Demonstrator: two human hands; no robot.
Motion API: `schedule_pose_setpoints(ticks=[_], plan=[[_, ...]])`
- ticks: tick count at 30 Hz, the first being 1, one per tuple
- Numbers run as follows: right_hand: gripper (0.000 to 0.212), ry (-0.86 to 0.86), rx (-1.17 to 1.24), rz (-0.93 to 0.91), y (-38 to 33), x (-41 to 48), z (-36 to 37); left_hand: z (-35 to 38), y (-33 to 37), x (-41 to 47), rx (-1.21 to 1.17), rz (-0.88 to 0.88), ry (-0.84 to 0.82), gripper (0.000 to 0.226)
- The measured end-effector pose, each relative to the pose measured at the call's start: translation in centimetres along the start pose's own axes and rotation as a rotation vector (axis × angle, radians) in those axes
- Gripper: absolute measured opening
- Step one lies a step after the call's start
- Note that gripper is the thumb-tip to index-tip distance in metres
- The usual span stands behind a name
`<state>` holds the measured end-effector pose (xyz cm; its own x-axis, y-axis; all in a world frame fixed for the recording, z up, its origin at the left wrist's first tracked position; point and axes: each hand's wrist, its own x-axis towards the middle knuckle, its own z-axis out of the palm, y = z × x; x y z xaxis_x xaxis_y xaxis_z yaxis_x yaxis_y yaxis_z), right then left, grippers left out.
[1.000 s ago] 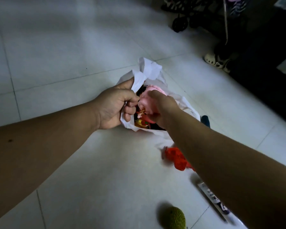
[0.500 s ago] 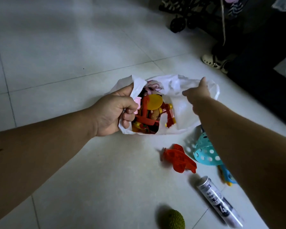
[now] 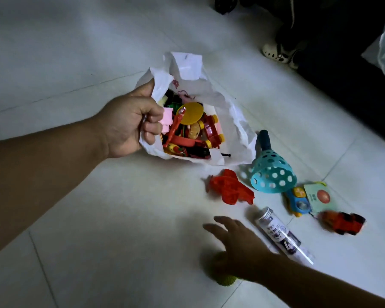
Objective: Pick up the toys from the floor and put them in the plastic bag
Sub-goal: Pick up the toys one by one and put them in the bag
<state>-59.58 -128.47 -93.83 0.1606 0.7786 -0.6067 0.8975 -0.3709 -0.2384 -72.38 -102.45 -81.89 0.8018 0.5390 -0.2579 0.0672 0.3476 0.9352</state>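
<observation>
A white plastic bag (image 3: 236, 127) lies on the tiled floor, its mouth held wide by my left hand (image 3: 129, 123), which grips the near rim. Several small red, yellow and pink toys fill it. My right hand (image 3: 238, 245) hovers low with fingers spread, right over a spiky green ball (image 3: 226, 281) that it mostly hides. On the floor to the right lie a red plastic toy (image 3: 230, 188), a teal perforated scoop (image 3: 272, 172), a clear tube with a silver cap (image 3: 280, 233), a blue and yellow toy car (image 3: 297, 202), a card with a red dot (image 3: 318, 196) and a red car (image 3: 342, 222).
A spotted white shoe (image 3: 276, 54) sits at the upper right beside dark furniture (image 3: 342, 85). A black wheel (image 3: 225, 4) shows at the top edge. Pale floor tiles stretch to the left and front.
My right hand let go of the bag's far rim and swept down toward me, now over the green ball. The bag's far side has slumped. My left hand keeps its grip.
</observation>
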Motion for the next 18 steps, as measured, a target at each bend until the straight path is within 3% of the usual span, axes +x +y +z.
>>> schedule_pose_setpoints(ticks=[2,8,10,13,16,18], plan=[[0.096,-0.122,0.077,0.149,0.8,-0.2,3.4,0.3,0.0,0.1,0.001,0.003,0.004,0.058],[0.071,-0.035,0.308,0.242,0.7,0.0,5.8,0.9,0.0,0.3,0.010,-0.014,0.009,0.058],[0.062,0.046,0.679,0.238,-0.3,0.1,2.4,0.9,0.0,0.3,0.023,-0.011,0.016,0.057],[0.043,0.118,1.471,0.116,-2.7,0.5,-5.0,0.9,-0.1,0.3,0.024,-0.006,0.031,0.056],[0.027,0.204,1.831,0.072,-5.0,2.9,-12.0,0.9,0.1,0.5,0.007,-0.006,0.031,0.056],[0.035,0.262,1.916,0.095,-6.5,5.0,-15.1,0.9,0.2,0.6,0.004,0.000,0.028,0.056]])
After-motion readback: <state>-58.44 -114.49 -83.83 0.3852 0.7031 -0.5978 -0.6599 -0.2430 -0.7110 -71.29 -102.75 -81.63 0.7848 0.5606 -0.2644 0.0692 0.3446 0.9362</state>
